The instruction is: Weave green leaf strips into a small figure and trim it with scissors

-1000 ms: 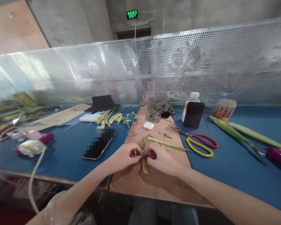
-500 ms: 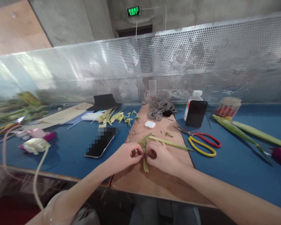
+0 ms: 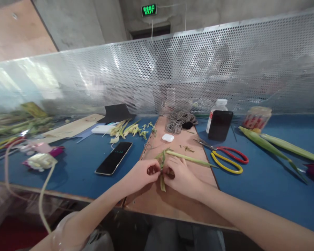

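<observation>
Between fingertips (image 3: 158, 173), narrow leafy strips (image 3: 162, 184)

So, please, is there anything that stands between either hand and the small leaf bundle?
Nothing visible does: the left hand and the right hand pinch the leaf bundle from both sides. The long green strip lies just beyond the right hand, not in between.

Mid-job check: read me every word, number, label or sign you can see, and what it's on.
"安全出口" and "EXIT": the green lit sign above the mesh partition.
Lying phone: faint digits on its screen, too blurred to read.
White-capped bottle: red-and-white label, mostly hidden, unreadable.
Clear jar: red markings, too blurred to tell whether they are lettering.
</observation>
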Demonstrator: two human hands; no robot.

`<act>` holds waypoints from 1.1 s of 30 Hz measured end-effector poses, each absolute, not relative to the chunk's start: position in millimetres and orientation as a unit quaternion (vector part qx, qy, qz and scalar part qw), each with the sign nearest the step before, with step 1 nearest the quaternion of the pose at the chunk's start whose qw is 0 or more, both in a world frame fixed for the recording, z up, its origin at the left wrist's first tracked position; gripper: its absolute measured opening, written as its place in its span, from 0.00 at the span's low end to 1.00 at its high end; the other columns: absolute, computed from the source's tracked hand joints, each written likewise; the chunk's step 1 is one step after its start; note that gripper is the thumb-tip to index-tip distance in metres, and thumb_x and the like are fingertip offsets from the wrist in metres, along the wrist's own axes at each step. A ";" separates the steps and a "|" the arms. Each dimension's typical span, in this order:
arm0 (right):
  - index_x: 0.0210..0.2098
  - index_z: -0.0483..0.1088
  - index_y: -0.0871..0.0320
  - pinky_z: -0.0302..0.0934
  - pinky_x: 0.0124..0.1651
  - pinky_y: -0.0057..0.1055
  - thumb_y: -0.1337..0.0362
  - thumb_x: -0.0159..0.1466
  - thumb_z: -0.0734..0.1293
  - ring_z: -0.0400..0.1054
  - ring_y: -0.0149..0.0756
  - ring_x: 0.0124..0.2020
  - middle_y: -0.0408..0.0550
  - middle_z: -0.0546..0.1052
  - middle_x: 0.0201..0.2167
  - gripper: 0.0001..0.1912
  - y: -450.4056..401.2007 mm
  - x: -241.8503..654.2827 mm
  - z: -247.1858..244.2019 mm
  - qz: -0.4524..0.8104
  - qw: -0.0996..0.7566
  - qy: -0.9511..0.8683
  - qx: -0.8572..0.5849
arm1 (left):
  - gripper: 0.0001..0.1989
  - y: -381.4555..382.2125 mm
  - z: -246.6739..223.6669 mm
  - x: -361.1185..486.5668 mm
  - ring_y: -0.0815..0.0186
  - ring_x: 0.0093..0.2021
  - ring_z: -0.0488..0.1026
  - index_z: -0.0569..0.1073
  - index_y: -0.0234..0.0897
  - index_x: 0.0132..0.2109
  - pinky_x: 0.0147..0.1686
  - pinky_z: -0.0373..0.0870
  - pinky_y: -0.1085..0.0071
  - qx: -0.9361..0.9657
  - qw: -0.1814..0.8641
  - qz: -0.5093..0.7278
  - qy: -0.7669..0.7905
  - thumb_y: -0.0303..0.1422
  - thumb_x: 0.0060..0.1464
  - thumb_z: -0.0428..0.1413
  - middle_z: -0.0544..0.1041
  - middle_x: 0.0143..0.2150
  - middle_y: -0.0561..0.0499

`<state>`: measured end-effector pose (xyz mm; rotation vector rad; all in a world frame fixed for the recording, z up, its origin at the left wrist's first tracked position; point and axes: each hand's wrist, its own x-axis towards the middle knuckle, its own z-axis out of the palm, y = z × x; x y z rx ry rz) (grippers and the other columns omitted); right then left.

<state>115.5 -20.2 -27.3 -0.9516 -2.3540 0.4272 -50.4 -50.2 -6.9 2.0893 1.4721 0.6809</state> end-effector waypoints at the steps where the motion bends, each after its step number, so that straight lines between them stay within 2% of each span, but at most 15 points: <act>1: 0.22 0.60 0.58 0.48 0.41 0.33 0.74 0.48 0.61 0.58 0.32 0.32 0.40 0.65 0.24 0.06 -20.2 115.6 -26.5 0.169 0.278 -0.876 -0.357 | 0.05 -50.8 -7.4 -49.7 0.72 0.23 0.62 0.69 0.35 0.29 0.23 0.56 0.78 0.768 0.241 0.252 0.538 0.30 0.48 0.50 0.66 0.21 0.57; 7: 0.21 0.62 0.58 0.50 0.43 0.35 0.74 0.49 0.60 0.59 0.34 0.33 0.41 0.66 0.24 0.06 -20.2 116.1 -20.0 0.223 0.270 -0.864 -0.363 | 0.04 -54.1 -10.7 -47.8 0.71 0.25 0.63 0.68 0.36 0.28 0.27 0.58 0.76 0.782 0.178 0.257 0.540 0.29 0.48 0.50 0.67 0.23 0.56; 15: 0.22 0.63 0.58 0.50 0.44 0.36 0.76 0.49 0.60 0.60 0.34 0.34 0.40 0.66 0.24 0.07 -18.2 117.7 -19.8 0.227 0.274 -0.865 -0.354 | 0.04 -56.7 -15.4 -47.4 0.70 0.27 0.64 0.66 0.36 0.27 0.28 0.59 0.75 0.796 0.141 0.258 0.529 0.27 0.49 0.49 0.67 0.25 0.54; 27: 0.27 0.67 0.56 0.45 0.49 0.42 0.72 0.55 0.64 0.61 0.39 0.42 0.43 0.72 0.31 0.04 -17.8 119.2 -16.3 0.206 0.245 -0.886 -0.336 | 0.05 -58.2 -20.2 -52.1 0.71 0.26 0.65 0.69 0.36 0.30 0.28 0.60 0.76 0.783 0.154 0.274 0.536 0.29 0.51 0.49 0.69 0.26 0.54; 33: 0.25 0.64 0.57 0.48 0.46 0.37 0.73 0.52 0.64 0.60 0.36 0.38 0.41 0.69 0.27 0.05 -16.6 119.1 -18.7 0.170 0.247 -0.898 -0.321 | 0.06 -59.5 -20.0 -53.7 0.70 0.25 0.65 0.71 0.36 0.32 0.27 0.60 0.76 0.771 0.186 0.273 0.545 0.32 0.51 0.50 0.71 0.25 0.54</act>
